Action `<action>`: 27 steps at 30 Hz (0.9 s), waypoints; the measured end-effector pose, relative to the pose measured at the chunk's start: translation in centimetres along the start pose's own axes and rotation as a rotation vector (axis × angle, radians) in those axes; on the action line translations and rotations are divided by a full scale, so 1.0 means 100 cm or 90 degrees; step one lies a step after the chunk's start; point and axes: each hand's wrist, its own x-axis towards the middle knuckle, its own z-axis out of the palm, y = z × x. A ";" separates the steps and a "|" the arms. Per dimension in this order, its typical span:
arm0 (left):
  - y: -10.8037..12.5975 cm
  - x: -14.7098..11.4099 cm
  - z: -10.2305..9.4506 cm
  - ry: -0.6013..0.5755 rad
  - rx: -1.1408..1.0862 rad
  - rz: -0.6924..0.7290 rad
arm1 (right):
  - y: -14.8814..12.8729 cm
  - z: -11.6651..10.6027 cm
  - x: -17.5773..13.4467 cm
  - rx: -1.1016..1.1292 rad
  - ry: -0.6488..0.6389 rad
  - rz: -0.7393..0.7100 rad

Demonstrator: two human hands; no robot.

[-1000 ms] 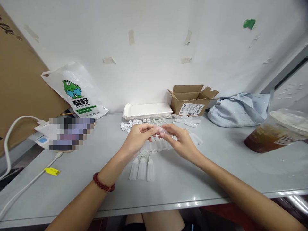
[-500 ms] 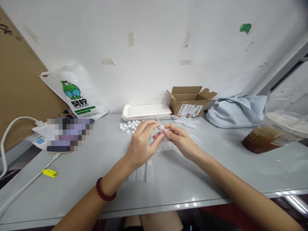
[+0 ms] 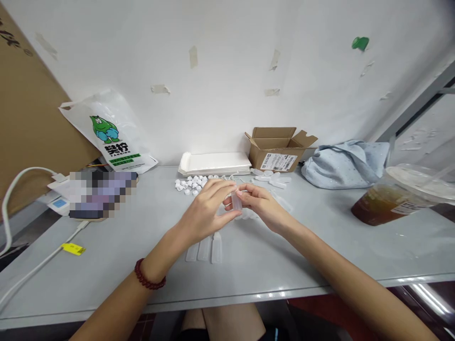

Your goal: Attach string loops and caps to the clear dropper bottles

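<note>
A small translucent plastic bottle (image 3: 236, 201) is held upright between my hands, above the middle of the table. My left hand (image 3: 206, 206) has its fingers over the top of the bottle and its thumb near the bottom. Pinching near the bottle's top from the other side is my right hand (image 3: 263, 204); fingers hide the cap area. Several small white caps (image 3: 190, 183) lie in a heap beyond my left hand. Three flat translucent bottles (image 3: 216, 250) lie in a row nearer to me. More bottles (image 3: 277, 180) lie loose behind my right hand, and others are partly hidden beneath the hands.
Along the wall stand a stack of white trays (image 3: 215, 163) and an open cardboard box (image 3: 279, 154). To the right are a light blue cloth bag (image 3: 344, 166) and a drink cup (image 3: 387, 199). A phone (image 3: 103, 196) with a white cable (image 3: 39, 279) and a plastic bag (image 3: 117, 137) are at left.
The bottle has turned from tilted to more upright. My left thumb has slid down to its lower end, and the left fingers have moved over its top. The view has shifted slightly.
</note>
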 end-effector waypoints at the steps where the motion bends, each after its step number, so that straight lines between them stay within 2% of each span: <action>1: 0.000 0.000 -0.001 -0.015 0.005 0.004 | -0.001 -0.002 0.000 -0.023 -0.013 0.010; 4: 0.003 -0.006 -0.005 -0.077 0.001 -0.004 | -0.003 -0.009 0.001 -0.131 -0.063 0.056; 9: 0.026 -0.035 -0.011 -0.203 -0.050 -0.056 | -0.008 -0.018 -0.005 -0.248 -0.280 0.172; 12: 0.040 -0.053 -0.014 -0.233 -0.052 -0.087 | -0.006 -0.018 -0.008 -0.291 -0.353 0.232; 15: 0.044 -0.061 -0.015 -0.252 -0.043 -0.101 | -0.002 -0.016 -0.008 -0.329 -0.371 0.271; 19: 0.041 -0.058 -0.016 -0.276 -0.033 -0.113 | 0.001 -0.014 -0.008 -0.318 -0.376 0.275; 27: 0.036 -0.055 -0.019 -0.300 -0.015 -0.141 | 0.009 -0.005 -0.008 -0.302 -0.304 0.234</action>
